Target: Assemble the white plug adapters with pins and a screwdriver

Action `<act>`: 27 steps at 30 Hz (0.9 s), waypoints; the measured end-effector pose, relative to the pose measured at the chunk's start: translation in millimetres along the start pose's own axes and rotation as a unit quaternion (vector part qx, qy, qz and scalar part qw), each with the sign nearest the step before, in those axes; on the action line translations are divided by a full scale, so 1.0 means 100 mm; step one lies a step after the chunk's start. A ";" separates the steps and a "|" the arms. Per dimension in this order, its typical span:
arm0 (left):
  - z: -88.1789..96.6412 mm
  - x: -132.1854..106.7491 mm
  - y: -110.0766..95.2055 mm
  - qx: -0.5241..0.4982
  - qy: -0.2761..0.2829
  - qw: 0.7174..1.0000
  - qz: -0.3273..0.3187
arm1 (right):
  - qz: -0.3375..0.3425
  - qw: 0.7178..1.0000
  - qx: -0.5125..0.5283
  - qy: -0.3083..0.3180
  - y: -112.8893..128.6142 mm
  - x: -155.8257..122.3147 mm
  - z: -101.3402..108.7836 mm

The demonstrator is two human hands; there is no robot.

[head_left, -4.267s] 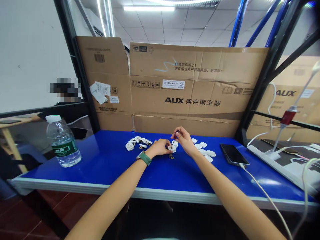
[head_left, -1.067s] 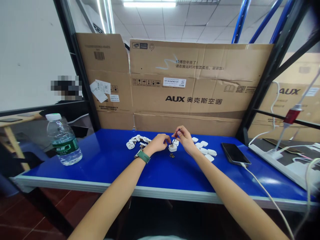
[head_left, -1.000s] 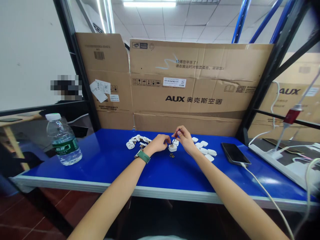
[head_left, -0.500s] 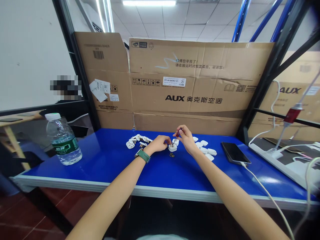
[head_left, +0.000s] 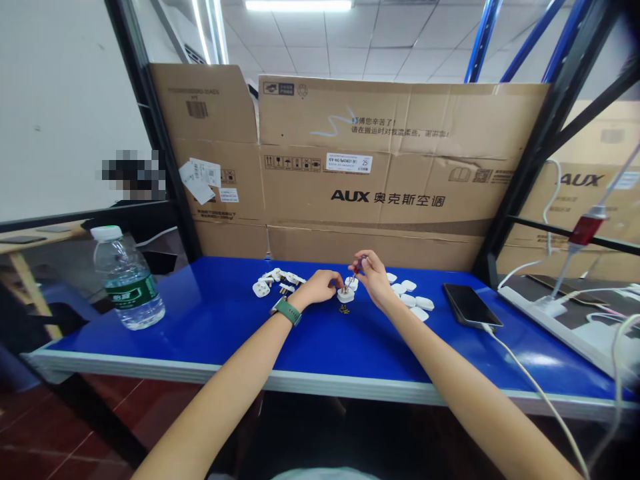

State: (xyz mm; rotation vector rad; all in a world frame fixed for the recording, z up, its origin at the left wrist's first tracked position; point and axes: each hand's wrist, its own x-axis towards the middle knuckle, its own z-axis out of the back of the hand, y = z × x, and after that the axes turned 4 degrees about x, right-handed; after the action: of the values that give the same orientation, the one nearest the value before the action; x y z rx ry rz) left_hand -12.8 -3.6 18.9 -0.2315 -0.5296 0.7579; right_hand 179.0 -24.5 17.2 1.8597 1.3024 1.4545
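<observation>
At the middle of the blue table, my left hand (head_left: 323,287), with a green-strapped watch on its wrist, has its fingertips closed at a white plug part (head_left: 345,295). My right hand (head_left: 371,273) is closed around a small screwdriver (head_left: 357,269) with a reddish handle, its thin shaft slanting down to the plug part. Another white piece (head_left: 352,283) lies just behind. Several small brass screws or pins (head_left: 344,309) lie in front. White plug parts with brass pins (head_left: 261,289) are heaped left of my left hand; smooth white covers (head_left: 424,304) lie right of my right hand.
A water bottle (head_left: 129,283) stands at the table's left end. On the right are a phone (head_left: 470,305) with a cable and a white power strip (head_left: 565,327). A tall cardboard sheet (head_left: 390,167) closes off the back. Another person (head_left: 133,177) is beyond the left side.
The screwdriver has tilted slightly in my right hand, its tip still at the plug part. My left hand stays in the same place.
</observation>
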 end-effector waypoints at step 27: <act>0.00 0.00 -0.08 -0.002 0.008 1.000 -0.027 | -0.009 0.999 0.017 -0.046 -0.04 0.01 0.06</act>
State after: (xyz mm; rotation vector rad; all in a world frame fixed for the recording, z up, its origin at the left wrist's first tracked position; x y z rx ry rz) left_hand -7.7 -9.1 21.8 -0.2266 -0.5200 0.7009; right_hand 183.3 -20.1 12.5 1.9075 1.3032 1.3303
